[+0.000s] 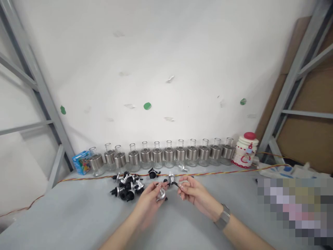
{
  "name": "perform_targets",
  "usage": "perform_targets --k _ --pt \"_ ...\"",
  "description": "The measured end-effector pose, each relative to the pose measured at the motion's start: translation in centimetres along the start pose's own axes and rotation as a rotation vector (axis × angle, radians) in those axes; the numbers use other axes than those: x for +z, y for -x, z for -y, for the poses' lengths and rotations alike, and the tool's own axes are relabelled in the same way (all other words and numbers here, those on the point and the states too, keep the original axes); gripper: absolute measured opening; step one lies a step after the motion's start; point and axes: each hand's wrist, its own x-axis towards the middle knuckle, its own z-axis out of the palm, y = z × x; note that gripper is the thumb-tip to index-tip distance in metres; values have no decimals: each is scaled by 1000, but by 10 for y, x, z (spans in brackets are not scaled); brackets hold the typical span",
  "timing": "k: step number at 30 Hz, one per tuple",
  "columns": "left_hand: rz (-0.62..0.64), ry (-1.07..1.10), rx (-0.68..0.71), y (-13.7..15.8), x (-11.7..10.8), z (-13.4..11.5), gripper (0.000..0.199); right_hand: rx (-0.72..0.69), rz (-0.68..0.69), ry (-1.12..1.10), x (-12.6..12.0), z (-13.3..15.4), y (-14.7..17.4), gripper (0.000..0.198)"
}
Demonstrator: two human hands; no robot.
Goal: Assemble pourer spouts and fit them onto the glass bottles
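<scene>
"Clear glass and silvery metal, all along the back edge of the grey desk (78, 211): how many?"

"Twelve upright, narrow-necked glass bottles with metal sleeves (169, 153), in one row."

"And in the hands?"

"The left hand (148, 198) has its thumb and fingers closed on one round silver fitting with black ends (161, 194), held above the middle of the desk. The right hand (194, 191) pinches one small black lever-like piece (175, 184) between thumb and fingertips, the other fingers loosely curled. One shiny silver part (171, 177) shows between them; whether it's held, I can't tell."

"The rest of the fittings?"

"One heap of black-and-silver fittings (128, 185) left of the hands, too tangled to count. Nearer the bottles are one mostly black fitting (152, 173) and one small silver fitting (183, 168)."

"Anything at the corners?"

"One blue printed box (82, 162) at the back left; one cream jar with a red lid (245, 152) towards the back right. A red-and-yellow twisted cable (208, 173) runs in front of the row."

"And the room?"

"A white wall (182, 52) with three green patches (147, 106) and torn scraps, grey metal frames (43, 83) on both sides, brown cardboard (309, 93) on the right."
</scene>
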Motion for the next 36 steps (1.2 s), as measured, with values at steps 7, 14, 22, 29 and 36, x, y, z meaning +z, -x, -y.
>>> perform_targets --k 7,14,22,29,36 --pt "63 42 49 14 18 4 21 30 100 -22 32 -19 6 38" --pt "36 97 40 17 20 9 29 -30 11 -79 39 -26 6 41" --pt "89 100 15 17 19 8 33 -44 25 -82 37 -23 6 39" --pt "56 46 66 20 23 9 29 -42 11 -69 35 -21 6 39" --pt "27 66 78 19 21 15 23 -18 9 -19 35 -21 7 37"
